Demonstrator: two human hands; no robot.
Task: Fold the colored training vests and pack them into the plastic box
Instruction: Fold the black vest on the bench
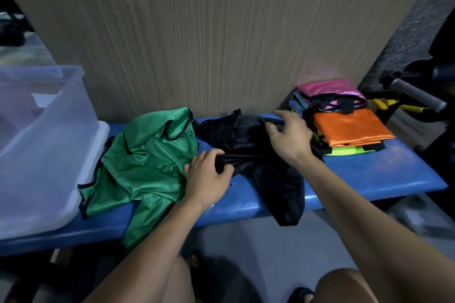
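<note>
Here the black vest (248, 152) lies crumpled in the middle of the blue counter (369, 174), a dark, slightly glossy heap of folds with no flat face showing. Its long axis runs from about eleven o'clock, near the wall, down to five o'clock, where one end droops over the counter's front edge. The left hand (206, 177) has its grip pinching a bunched fold at the vest's near left side, fingers curled into the cloth. The right hand (290, 135) grips the far right part of the vest, thumb and fingers closed on the fabric. At nine o'clock from the black vest, touching it, a shiny green vest (145, 170) with dark trim lies rumpled and hangs partly off the front. Farther that way stands the clear plastic box (49, 145). At three o'clock sits a folded stack with an orange vest (349, 128) in front and a pink vest (325, 87) behind.
</note>
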